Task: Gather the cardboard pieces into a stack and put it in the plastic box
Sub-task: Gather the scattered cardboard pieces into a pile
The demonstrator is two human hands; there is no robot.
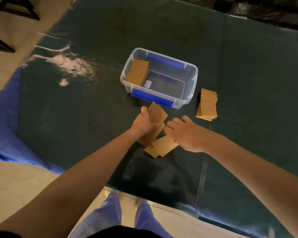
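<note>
Two bare hands work over a loose heap of cardboard pieces [155,134] near the middle of a dark glass-topped table [93,103]. The left hand [144,123] lies on the heap's 10 o'clock side, fingers curled around the edge of the upper pieces and thumb pressed across their face, so it grips several of them. The right hand [186,134] sits at the heap's 3 o'clock side, palm down, fingers bent and close together, fingertips touching the lower pieces; whether it pinches any of them cannot be told.

At 12 o'clock from the heap, just beyond the left hand, stands the clear plastic box [193,78] with blue latch handles [151,98] on its near and far long sides; its lid is off. Inside, a stack of cardboard [138,72] leans against the wall at the box's 9 o'clock end, and a small white tag [147,84] lies on the floor beside it. The near blue handle almost touches the topmost piece in the left hand.

At 2 o'clock from the heap, just right of the box, another cardboard pile [207,105] rests flat on the table, its pieces slightly fanned.

At 10 o'clock a bright glare [72,64] reflects off the glass. Dark chair legs [2,42] stand on the pale floor at far 10 o'clock, and blue patterned trousers [110,213] show at 6 o'clock.
</note>
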